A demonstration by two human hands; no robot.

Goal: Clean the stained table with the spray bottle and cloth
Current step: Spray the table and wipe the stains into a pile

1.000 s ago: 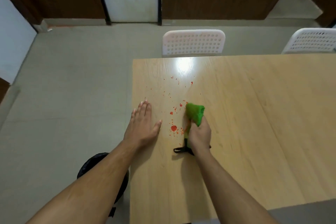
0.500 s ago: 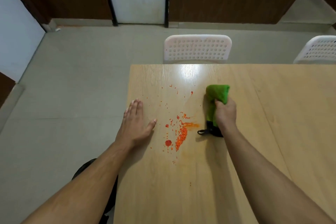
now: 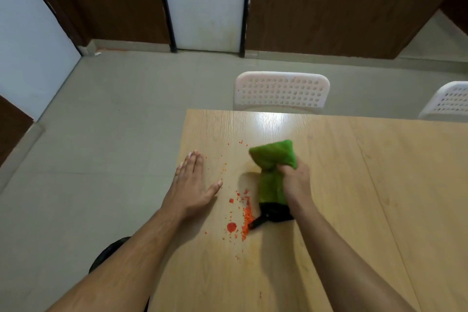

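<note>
right hand (image 3: 295, 182): fingers curled round the green cloth (image 3: 273, 172), gripping it bunched and pressing it down on the worktop (image 3: 354, 197); bunched grip likely chosen for more pressure on a small patch.
left hand (image 3: 191, 182): flat, fingers straight and together, thumb splayed, palm down near the worktop's left edge; holding nothing, probably bracing the body during the wipe.
cloth: elongated wad, far end flared toward the chairs, near end running into a black part (image 3: 273, 215) with a short black strap touching the stain; what that black part is, cannot tell.
stain (image 3: 244, 215): orange-red splatter between the two hands, just left of the cloth; thick smeared streak beside the black end, one round blob nearer the body, fine specks scattered toward the far edge and the left hand.
progress: judged early to mid wipe; most of the stain not yet lifted, cloth sitting right of the main streak.
next move: probably a sweep leftward across the streak, then over the outlying specks.
risk: smearing rather than lifting; strap dragging pigment further.
spray bottle: not in view.
surroundings: two white perforated chairs (image 3: 281, 92) at the far side, grey floor, a dark round object (image 3: 111, 252) on the floor under the left forearm, unidentified.
</note>
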